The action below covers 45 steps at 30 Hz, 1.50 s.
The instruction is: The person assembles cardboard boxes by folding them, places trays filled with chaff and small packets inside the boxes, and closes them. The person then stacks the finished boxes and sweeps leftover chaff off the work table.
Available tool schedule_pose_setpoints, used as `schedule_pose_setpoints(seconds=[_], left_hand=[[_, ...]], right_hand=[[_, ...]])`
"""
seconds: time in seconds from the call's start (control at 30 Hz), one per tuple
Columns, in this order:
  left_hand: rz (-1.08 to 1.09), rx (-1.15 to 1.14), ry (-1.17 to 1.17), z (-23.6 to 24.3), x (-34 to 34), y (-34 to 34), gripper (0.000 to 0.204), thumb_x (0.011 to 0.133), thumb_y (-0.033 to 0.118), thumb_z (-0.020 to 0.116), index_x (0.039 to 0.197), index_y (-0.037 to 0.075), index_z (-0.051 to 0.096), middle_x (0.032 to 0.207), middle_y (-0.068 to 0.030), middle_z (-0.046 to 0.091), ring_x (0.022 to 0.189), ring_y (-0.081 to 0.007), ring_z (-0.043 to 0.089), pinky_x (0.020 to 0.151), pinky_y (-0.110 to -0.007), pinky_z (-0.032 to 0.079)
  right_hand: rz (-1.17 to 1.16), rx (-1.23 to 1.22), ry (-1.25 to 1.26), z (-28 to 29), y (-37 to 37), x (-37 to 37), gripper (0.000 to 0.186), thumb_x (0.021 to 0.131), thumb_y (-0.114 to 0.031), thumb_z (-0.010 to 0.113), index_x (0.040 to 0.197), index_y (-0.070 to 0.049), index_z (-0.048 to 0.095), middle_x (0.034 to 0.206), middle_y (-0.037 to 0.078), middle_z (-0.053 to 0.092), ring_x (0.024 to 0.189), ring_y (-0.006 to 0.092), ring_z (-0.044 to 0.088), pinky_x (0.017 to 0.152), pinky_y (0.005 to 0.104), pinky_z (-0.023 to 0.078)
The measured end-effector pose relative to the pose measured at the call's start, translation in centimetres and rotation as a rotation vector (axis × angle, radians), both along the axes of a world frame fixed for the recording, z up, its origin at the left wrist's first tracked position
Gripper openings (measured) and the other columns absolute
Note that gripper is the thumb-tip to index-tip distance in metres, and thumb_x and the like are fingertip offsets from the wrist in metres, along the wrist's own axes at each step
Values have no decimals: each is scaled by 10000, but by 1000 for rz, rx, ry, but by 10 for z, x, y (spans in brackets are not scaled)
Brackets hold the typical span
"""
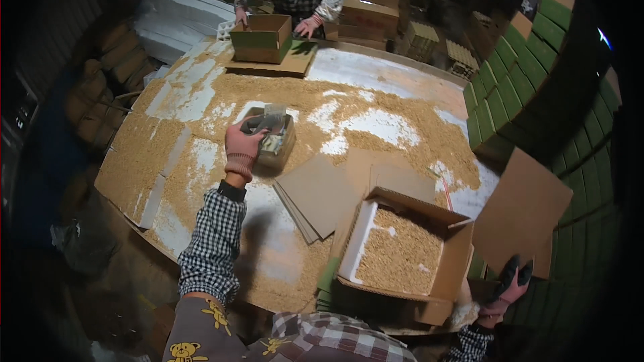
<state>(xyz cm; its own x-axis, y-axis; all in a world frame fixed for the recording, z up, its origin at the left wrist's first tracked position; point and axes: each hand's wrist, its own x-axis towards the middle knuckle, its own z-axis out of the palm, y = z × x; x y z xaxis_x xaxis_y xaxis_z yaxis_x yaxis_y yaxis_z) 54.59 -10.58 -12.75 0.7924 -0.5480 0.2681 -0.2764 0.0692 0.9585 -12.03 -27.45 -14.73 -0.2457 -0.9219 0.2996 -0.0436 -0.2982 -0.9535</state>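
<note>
My left hand, in a pink glove with dark fingertips, reaches over a small tub of pale packets on the table. Its fingers close around a small packet at the tub's top; the print is too small to make out. Low on the right, my right hand, gloved alike, grips the lower edge of a flat brown cardboard sheet, which stands tilted. Between my hands is an open cardboard box with a white inner wall, filled with sawdust-like flakes. Several flat grey-brown cardboard pieces lie beside it.
Loose flakes cover much of the table. Across it, another person's gloved hands are at an open green-and-brown box. Green boxes stand stacked high on the right. Bundled sacks lie on the left.
</note>
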Motion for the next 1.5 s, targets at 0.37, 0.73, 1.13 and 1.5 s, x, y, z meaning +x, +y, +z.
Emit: schedule_pose_setpoints(seconds=[0.37,0.73,1.13,1.5], left_hand=[[-242,179,-913,101,-258,32,334,708,38,622,1041,59,617,1084,-160,591,961,-289,606,848,-374,503],[-1085,880,-1142,26,-279,-15,579,718,281,729,1226,96,520,1326,-142,459,1178,-351,477,914,-408,462],[-222,526,-90,-186,-159,24,544,856,46,632,1342,-21,396,1115,-168,596,968,-204,609,787,-284,527],[-815,315,-679,-31,-331,-101,275,939,97,474,1189,-13,502,1063,-151,582,869,-274,589,751,-362,495]], right_hand=[[991,-600,1389,61,76,166,295,724,-243,688,1015,-216,645,1022,82,585,945,296,568,788,413,469],[523,189,250,-40,66,119,701,796,-113,643,1398,13,306,1291,207,470,1200,334,447,1053,366,318],[633,592,593,-37,62,186,904,719,-476,745,1416,-70,339,1437,190,352,1345,306,311,1097,395,272],[650,90,-580,26,-8,-36,556,976,-324,448,1384,42,356,1281,143,532,1169,198,518,1009,295,388]])
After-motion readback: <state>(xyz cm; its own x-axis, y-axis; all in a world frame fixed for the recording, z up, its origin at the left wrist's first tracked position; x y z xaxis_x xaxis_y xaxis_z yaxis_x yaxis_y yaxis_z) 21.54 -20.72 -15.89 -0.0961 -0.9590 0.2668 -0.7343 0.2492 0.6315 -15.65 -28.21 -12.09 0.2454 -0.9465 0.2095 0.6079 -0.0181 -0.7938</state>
